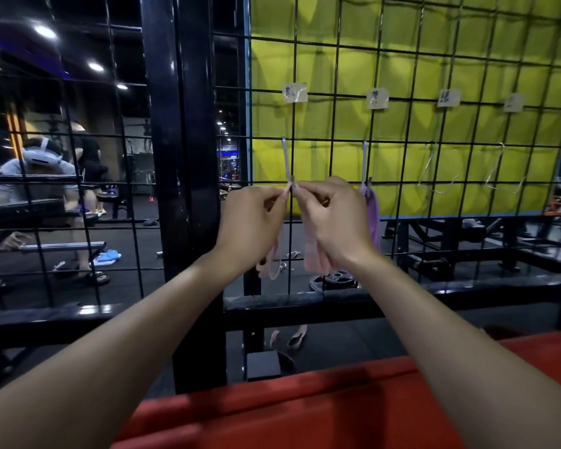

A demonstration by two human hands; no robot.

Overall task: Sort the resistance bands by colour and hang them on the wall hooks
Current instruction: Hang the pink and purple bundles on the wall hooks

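Both my hands are raised at the leftmost metal hook (286, 160) on the black wire grid (337, 118). My left hand (255, 218) pinches a pink resistance band (274, 257) at the hook's lower tip, and the band's loop hangs below my wrist. My right hand (332, 218) grips more pink band (316, 257) right beside the same tip. A purple band (373, 215) hangs from the second hook (365, 163), partly behind my right hand. Two further hooks (434, 170) (499, 170) to the right are bare. Paper labels (294, 92) sit above each hook.
More pink bands (289, 338) lie on the floor behind the grid. A red padded surface (305, 406) is just below my arms. A thick black post (182, 157) stands left of the hooks. Weight plates (334, 280) lie on the floor; people stand at far left.
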